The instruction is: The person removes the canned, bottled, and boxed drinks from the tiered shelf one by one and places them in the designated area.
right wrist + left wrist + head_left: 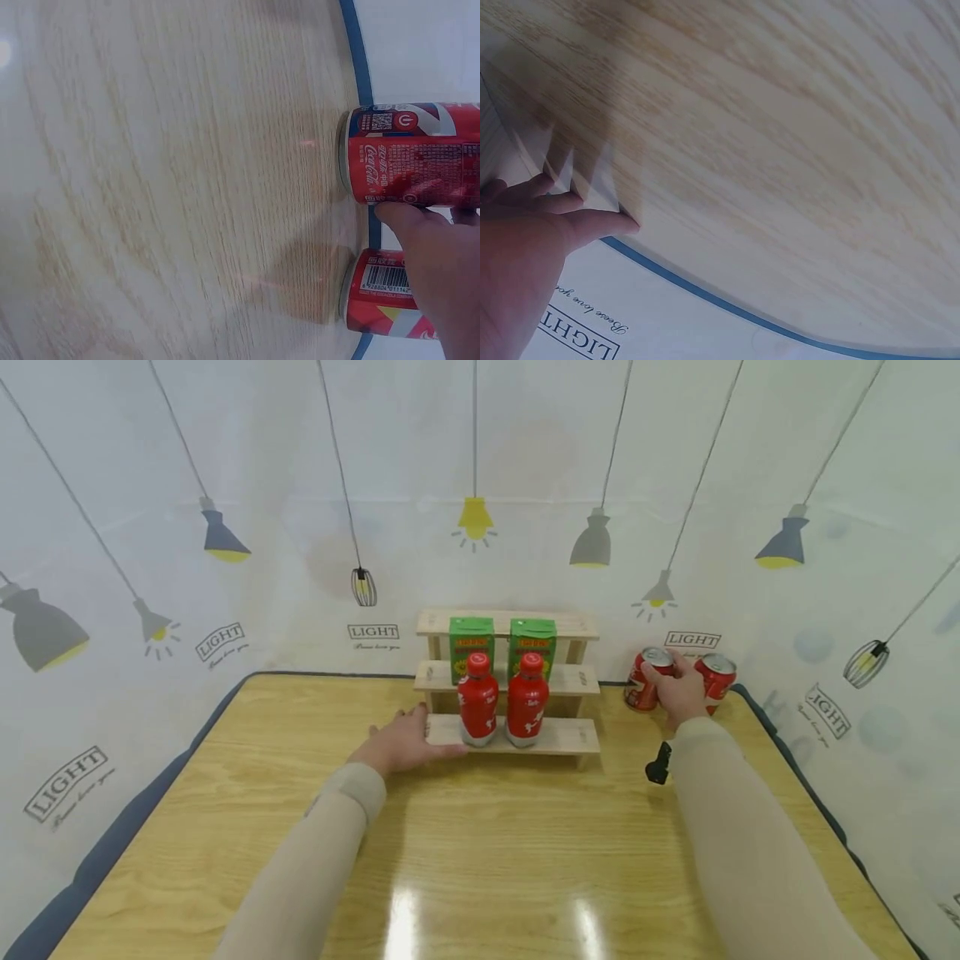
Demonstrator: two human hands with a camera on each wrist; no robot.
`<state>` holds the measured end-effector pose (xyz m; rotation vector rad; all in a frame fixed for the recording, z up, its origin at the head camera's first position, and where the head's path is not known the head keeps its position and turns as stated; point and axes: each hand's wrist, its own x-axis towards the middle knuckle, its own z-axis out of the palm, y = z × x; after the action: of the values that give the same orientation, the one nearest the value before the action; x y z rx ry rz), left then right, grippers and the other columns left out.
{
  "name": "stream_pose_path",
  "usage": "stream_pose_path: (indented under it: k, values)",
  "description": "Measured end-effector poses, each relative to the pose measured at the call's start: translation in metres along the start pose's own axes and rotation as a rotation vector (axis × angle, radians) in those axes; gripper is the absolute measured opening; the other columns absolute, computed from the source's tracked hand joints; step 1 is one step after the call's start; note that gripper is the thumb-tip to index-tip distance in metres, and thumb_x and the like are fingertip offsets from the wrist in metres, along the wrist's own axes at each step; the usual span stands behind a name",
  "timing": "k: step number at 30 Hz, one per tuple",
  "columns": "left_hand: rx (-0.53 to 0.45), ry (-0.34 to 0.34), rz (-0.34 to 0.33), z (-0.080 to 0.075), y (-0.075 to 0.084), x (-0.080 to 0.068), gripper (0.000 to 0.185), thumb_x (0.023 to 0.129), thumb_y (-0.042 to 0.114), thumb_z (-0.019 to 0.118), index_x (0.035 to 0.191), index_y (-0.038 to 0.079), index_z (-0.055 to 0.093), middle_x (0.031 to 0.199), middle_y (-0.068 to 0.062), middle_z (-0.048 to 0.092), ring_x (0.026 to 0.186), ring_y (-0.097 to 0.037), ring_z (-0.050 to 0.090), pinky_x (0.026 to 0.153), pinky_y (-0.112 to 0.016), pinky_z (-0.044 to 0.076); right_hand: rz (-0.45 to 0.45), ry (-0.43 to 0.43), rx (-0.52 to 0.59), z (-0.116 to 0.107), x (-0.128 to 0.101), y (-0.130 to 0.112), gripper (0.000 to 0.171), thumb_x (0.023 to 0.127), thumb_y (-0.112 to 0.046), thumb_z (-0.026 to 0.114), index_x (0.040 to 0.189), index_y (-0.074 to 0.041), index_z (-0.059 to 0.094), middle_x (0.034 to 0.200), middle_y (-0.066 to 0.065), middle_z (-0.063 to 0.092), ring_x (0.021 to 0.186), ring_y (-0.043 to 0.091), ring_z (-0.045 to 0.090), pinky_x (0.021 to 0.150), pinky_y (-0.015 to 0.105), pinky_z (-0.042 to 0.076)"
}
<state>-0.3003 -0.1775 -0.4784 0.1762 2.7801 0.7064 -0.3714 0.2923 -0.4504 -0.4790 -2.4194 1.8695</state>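
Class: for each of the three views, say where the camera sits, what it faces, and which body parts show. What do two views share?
Head: looks down at the table, stepped rack, both sleeved arms.
Left wrist: along the tabletop; left hand only.
Right wrist: across the tabletop at two red cans; right hand shows.
Shared: head and right wrist both show the cans.

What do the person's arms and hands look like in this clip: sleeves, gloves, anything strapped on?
Both arms wear long, close-fitting beige sleeves ending at the wrist. The left hand and right hand are bare, with no gloves or rings visible. A small black device hangs under the right wrist.
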Motion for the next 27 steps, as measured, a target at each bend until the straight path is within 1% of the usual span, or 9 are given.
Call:
stream_pose_path:
  k: [2, 7, 15, 22, 27]
  values:
    - [-0.002, 0.008, 0.005, 0.0017, -0.0009, 0.0016, 0.149, 0.058, 0.109, 0.055, 0.169, 0.015, 0.024, 0.173, -0.015, 0.037, 0.165, -0.045, 0.021, 0.122, -0.086, 0.008, 0.009, -0.002, 0.0, -0.0004, 0.0017, 0.0009, 0.085, 0.105, -0.048, 0.064, 0.172, -0.032, 0.014, 0.18, 0.005, 0.018, 0.166, 0.032, 0.022, 0.134, 0.053, 0.027]
    - [0.0, 0.015, 0.003, 0.004, -0.0026, 0.0041, 0.15, 0.057, 0.11, 0.054, 0.169, 0.015, 0.024, 0.173, -0.014, 0.037, 0.165, -0.044, 0.022, 0.122, -0.086, 0.009, 0.004, 0.006, -0.013, 0.001, 0.0031, 0.002, 0.085, 0.105, -0.047, 0.063, 0.172, -0.03, 0.014, 0.18, 0.005, 0.018, 0.166, 0.032, 0.023, 0.134, 0.053, 0.027]
    - [0.008, 0.008, 0.0, 0.0019, -0.002, 0.003, 0.15, 0.057, 0.11, 0.054, 0.168, 0.014, 0.025, 0.173, -0.015, 0.037, 0.164, -0.045, 0.022, 0.122, -0.086, 0.009, -0.029, 0.004, -0.02, 0.0035, 0.0003, 0.0008, 0.081, 0.108, -0.044, 0.06, 0.173, -0.028, 0.014, 0.181, 0.005, 0.016, 0.167, 0.03, 0.02, 0.135, 0.052, 0.024]
    - [0.002, 0.008, -0.001, 0.0014, -0.0014, 0.0039, 0.15, 0.056, 0.111, 0.054, 0.168, 0.014, 0.026, 0.172, -0.015, 0.038, 0.165, -0.045, 0.022, 0.122, -0.086, 0.009, -0.028, 0.021, -0.03, 0.0045, -0.002, -0.0038, 0.079, 0.109, -0.039, 0.059, 0.173, -0.025, 0.014, 0.18, 0.007, 0.019, 0.166, 0.032, 0.022, 0.135, 0.052, 0.025]
    - [0.009, 0.005, 0.003, 0.002, -0.002, 0.0044, 0.15, 0.057, 0.11, 0.054, 0.169, 0.014, 0.025, 0.173, -0.015, 0.038, 0.164, -0.045, 0.022, 0.121, -0.087, 0.009, -0.017, 0.012, -0.013, 0.0044, -0.0025, -0.0027, 0.08, 0.109, -0.04, 0.06, 0.173, -0.027, 0.013, 0.181, 0.005, 0.017, 0.166, 0.03, 0.021, 0.136, 0.051, 0.024]
